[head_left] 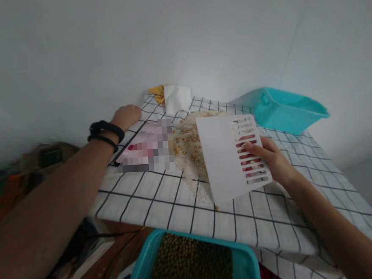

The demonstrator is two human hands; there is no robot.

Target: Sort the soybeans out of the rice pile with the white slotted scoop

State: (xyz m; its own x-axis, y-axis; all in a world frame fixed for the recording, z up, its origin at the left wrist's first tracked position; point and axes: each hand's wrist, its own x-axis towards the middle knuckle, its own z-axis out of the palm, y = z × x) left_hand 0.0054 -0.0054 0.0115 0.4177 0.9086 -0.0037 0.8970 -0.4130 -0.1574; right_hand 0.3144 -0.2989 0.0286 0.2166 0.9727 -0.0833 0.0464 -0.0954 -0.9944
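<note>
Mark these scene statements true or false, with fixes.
1. The right hand holds the white slotted scraper. True.
2. The left hand grips the tabletop turquoise bin. False: the bin stands apart from it, at the other side of the table.
3. Part of the grain pile shows left of the scraper. True.
4. Black bands circle the right wrist. False: they are on the left.
5. The foreground turquoise bin holds small round beans. True.

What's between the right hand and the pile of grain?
The white slotted board, held in the right hand, stands between it and the pile of grain. Nothing else visible does.
</note>
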